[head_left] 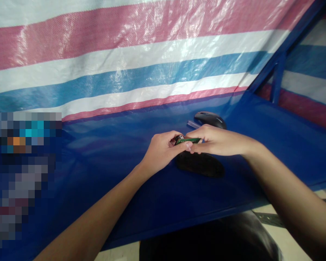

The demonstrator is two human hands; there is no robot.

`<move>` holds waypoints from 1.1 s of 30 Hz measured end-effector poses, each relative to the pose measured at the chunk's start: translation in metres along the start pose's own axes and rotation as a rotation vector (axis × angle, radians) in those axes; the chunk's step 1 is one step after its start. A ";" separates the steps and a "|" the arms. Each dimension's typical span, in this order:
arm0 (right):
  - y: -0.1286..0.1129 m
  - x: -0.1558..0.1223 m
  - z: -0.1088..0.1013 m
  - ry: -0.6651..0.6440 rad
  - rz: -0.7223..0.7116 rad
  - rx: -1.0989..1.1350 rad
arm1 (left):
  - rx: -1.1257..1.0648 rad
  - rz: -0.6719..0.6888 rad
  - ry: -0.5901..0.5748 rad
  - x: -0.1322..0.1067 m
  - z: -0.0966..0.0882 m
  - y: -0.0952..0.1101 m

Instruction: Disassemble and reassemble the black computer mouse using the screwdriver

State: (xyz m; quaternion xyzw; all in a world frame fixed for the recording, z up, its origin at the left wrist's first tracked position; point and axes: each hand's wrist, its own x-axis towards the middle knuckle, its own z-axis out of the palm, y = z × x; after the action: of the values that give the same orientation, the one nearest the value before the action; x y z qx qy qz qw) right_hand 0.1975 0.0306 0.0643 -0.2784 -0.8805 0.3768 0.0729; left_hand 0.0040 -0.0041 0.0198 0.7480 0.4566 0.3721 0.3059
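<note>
Above the blue table, my left hand [165, 148] is closed on the left end of a small green circuit board [188, 140], its thumb along the near edge. A small metallic part [180, 137] shows near that end. The fingers of my right hand [212, 139] are closed on the board's right end, so both hands hold it. Below them on the table lies a dark rounded piece [202, 165], which looks like part of a computer mouse. Behind my right hand lies a black computer mouse or its top shell [210, 119], partly covered. Next to it, a clear bluish rod [192, 124] is partly hidden.
A striped red, white and blue plastic sheet [130, 79] hangs behind the blue table [103, 152]. A blue metal frame bar [277, 81] rises at the right. The left side of the view is pixelated. The table's near edge runs in front of my lap.
</note>
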 end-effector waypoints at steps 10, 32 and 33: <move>-0.001 0.000 0.000 0.004 0.001 -0.004 | 0.006 -0.001 -0.006 0.000 0.000 -0.001; 0.001 0.000 0.000 -0.005 -0.019 -0.048 | 0.026 0.017 -0.006 0.001 -0.001 0.000; 0.001 0.000 0.000 -0.007 -0.020 -0.051 | 0.024 0.018 -0.008 0.000 0.000 0.000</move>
State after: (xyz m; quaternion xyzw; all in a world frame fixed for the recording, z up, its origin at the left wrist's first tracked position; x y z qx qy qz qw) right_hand 0.1979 0.0315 0.0639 -0.2702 -0.8927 0.3546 0.0665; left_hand 0.0039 -0.0037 0.0202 0.7572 0.4531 0.3664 0.2951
